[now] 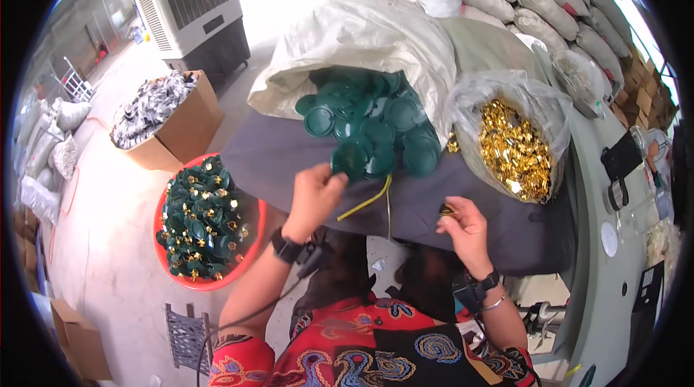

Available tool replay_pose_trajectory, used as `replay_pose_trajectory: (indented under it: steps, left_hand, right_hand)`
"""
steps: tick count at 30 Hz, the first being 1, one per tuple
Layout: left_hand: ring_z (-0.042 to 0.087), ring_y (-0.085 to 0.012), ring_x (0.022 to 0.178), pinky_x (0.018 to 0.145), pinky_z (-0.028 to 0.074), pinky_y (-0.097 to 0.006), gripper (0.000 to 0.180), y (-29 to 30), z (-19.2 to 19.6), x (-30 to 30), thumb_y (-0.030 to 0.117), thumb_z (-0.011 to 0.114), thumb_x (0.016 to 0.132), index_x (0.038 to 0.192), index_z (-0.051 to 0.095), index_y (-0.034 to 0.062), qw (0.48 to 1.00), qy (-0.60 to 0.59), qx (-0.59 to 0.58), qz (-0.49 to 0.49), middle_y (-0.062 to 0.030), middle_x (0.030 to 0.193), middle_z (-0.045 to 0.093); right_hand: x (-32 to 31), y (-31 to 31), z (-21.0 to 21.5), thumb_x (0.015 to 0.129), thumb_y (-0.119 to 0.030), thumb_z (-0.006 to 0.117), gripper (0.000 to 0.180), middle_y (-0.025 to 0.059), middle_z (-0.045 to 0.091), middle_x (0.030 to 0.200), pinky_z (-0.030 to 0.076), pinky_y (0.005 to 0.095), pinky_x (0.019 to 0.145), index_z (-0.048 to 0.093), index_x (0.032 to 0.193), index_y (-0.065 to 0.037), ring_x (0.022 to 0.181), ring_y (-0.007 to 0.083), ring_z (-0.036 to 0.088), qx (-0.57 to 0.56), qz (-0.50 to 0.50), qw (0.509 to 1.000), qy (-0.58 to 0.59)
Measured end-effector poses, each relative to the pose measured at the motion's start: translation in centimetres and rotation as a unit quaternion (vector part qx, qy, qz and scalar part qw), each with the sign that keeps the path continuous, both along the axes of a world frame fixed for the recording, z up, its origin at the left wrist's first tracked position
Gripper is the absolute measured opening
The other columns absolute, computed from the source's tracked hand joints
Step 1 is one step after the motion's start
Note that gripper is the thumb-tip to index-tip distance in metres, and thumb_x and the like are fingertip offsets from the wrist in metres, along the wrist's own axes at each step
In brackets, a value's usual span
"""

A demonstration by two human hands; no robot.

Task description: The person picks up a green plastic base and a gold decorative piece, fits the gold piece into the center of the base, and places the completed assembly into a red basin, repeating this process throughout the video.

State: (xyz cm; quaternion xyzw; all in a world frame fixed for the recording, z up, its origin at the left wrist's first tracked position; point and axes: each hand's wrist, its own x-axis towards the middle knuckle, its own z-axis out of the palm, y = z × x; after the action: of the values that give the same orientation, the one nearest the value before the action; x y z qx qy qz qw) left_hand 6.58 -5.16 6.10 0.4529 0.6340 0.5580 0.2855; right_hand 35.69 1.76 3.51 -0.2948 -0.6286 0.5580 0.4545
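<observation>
A white woven sack lies on its side on the dark cloth, its mouth spilling round green plastic discs. At the near edge of that pile, my left hand pinches a green disc between thumb and fingers. My right hand is over the cloth to the right, fingertips closed on a small gold piece whose shape is partly hidden. Beyond it stands a clear plastic bag full of shiny gold pieces. A yellow tie hangs from the sack's mouth.
Low on my left, a red basin holds green discs with gold pieces on them. Behind it are a cardboard box of grey strips and an air cooler. Stacked sacks rise at the back right. A green tabletop runs along my right.
</observation>
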Motion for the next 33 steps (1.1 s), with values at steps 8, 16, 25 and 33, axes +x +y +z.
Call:
replay_pose_trajectory:
  steps: [8, 16, 25, 33]
  left_hand:
    - [0.046, -0.0027, 0.056, 0.049, 0.038, -0.023, 0.011, -5.1, 1.6, 8.8, 0.005, 0.058, 0.083, 0.088, 0.063, -0.0036, 0.987, -0.083, -0.004, -0.139, 0.0009, 0.063, 0.055]
    - [0.053, -0.018, 0.051, 0.05, 0.042, -0.032, 0.01, -5.2, 0.9, 10.1, 0.003, 0.059, 0.075, 0.082, 0.06, -0.0045, 0.989, -0.03, 0.059, -0.132, -0.0141, 0.062, 0.057]
    - [0.053, -0.0305, 0.055, 0.05, 0.041, -0.039, 0.031, -5.0, 0.0, 10.6, -0.001, 0.062, 0.067, 0.097, 0.058, -0.0032, 0.939, 0.264, 0.209, -0.074, -0.012, 0.064, 0.047]
    - [0.055, -0.0184, 0.054, 0.051, 0.044, -0.033, 0.017, -5.3, -2.7, 7.0, 0.001, 0.059, 0.075, 0.091, 0.061, -0.0043, 0.987, 0.073, 0.123, -0.072, -0.0057, 0.065, 0.056]
  right_hand:
    - [-3.0, -4.1, 3.3, 0.084, 0.005, 0.059, 0.028, 0.0092, 0.057, 0.097, 0.051, 0.0253, 0.067, 0.054, 0.112, 0.002, 0.074, 0.0141, 0.063, 0.169, 0.096, 0.977, -0.085]
    - [-2.7, -4.5, 4.4, 0.079, 0.006, 0.061, 0.031, 0.0156, 0.058, 0.097, 0.051, 0.0314, 0.064, 0.054, 0.109, 0.002, 0.077, 0.0246, 0.063, 0.34, 0.059, 0.919, -0.19]
    - [-3.9, -4.8, 4.3, 0.088, -0.006, 0.058, 0.018, 0.0084, 0.061, 0.082, 0.045, 0.0273, 0.047, 0.054, 0.103, 0.004, 0.059, 0.0153, 0.058, 0.045, 0.101, 0.976, -0.187]
    - [-4.7, -3.2, 3.2, 0.092, -0.016, 0.059, 0.022, 0.0027, 0.062, 0.081, 0.049, 0.0225, 0.052, 0.059, 0.106, 0.0, 0.059, 0.0082, 0.058, -0.156, 0.216, 0.96, -0.09]
